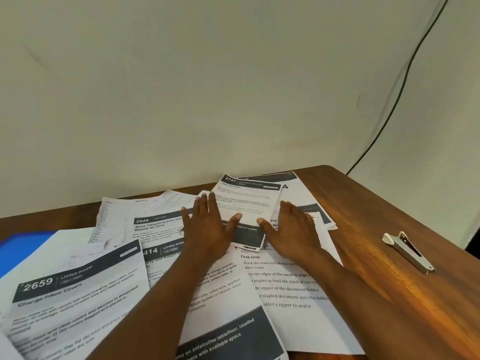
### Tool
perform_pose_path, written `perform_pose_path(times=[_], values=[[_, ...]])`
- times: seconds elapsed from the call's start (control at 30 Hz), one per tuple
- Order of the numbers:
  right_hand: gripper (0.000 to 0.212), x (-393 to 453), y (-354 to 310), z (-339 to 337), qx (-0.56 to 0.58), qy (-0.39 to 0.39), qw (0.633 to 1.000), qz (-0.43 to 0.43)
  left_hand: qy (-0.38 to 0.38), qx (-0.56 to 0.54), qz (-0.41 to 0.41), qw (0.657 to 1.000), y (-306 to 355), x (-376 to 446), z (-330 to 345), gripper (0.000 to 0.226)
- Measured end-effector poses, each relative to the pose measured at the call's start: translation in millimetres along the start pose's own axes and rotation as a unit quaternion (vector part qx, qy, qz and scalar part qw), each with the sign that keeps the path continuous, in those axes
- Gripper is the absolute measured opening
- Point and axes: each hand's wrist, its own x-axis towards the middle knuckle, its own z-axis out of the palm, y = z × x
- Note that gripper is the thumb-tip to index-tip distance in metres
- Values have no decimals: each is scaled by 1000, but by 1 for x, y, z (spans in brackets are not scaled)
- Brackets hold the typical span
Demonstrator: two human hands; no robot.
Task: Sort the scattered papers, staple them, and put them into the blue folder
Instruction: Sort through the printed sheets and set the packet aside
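Observation:
Several printed sheets lie scattered and overlapping on a wooden table (389, 229). A sheet headed 2747 (246, 201) lies at the back, between my two hands. My left hand (207, 224) rests flat on the papers with fingers straight, touching that sheet's left edge. My right hand (293, 227) lies flat with spread fingers at its right edge. A sheet headed 2659 (75, 294) lies front left, and one headed 2946 (155, 227) sits behind it. The blue folder (20, 250) shows at the far left, mostly under papers. A metal stapler (407, 252) lies on the table to the right.
A cream wall (233, 87) stands right behind the table's far edge. A dark cable (405, 81) hangs down the wall at the right. The table's rounded back right corner (330, 168) is near the papers. Bare wood lies around the stapler.

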Motion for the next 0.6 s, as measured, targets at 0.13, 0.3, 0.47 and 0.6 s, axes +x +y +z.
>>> perform_pose_path(times=[0.13,0.3,0.47,0.6], values=[[68,-1,-9,4,27,10,1000,-11,15,-14,-51,998,-11,3,-2,98],[69,-5,-19,7,27,9,1000,0,12,-21,-70,997,-10,0,-5,95],[69,-9,-23,12,22,-3,1000,0,-6,-10,-79,997,-9,-2,-8,97],[65,-11,-26,14,8,-9,1000,0,0,-4,-86,996,-15,-4,-11,98]])
